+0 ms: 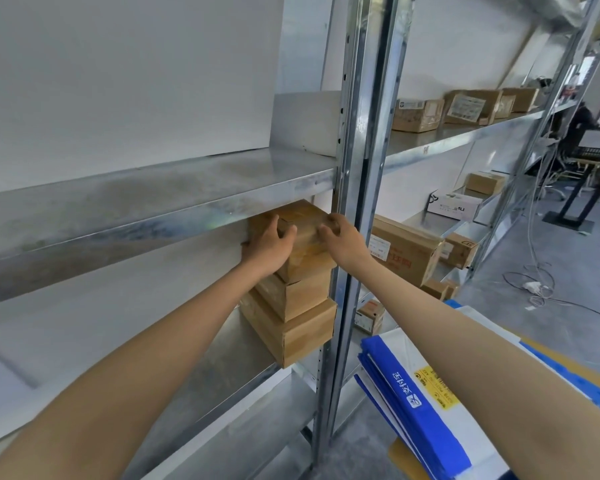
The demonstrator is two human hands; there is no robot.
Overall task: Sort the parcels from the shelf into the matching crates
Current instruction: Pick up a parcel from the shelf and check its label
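Observation:
A stack of three brown cardboard parcels stands on the metal shelf (pixel 229 344), hard against the upright post. My left hand (pixel 269 245) grips the left side of the top parcel (pixel 303 258), with its fingers curled over the top edge. On the same parcel's right side, my right hand (pixel 343 239) holds the upper corner. Below it lie the middle parcel (pixel 298 296) and the larger bottom parcel (pixel 302 337). The upper shelf board hides part of the top parcel.
The steel post (pixel 354 202) stands just right of the stack. More cardboard boxes (pixel 406 251) fill the bays to the right. Blue and white folded crates (pixel 426 393) sit at the lower right. Cables (pixel 534 285) lie on the grey floor.

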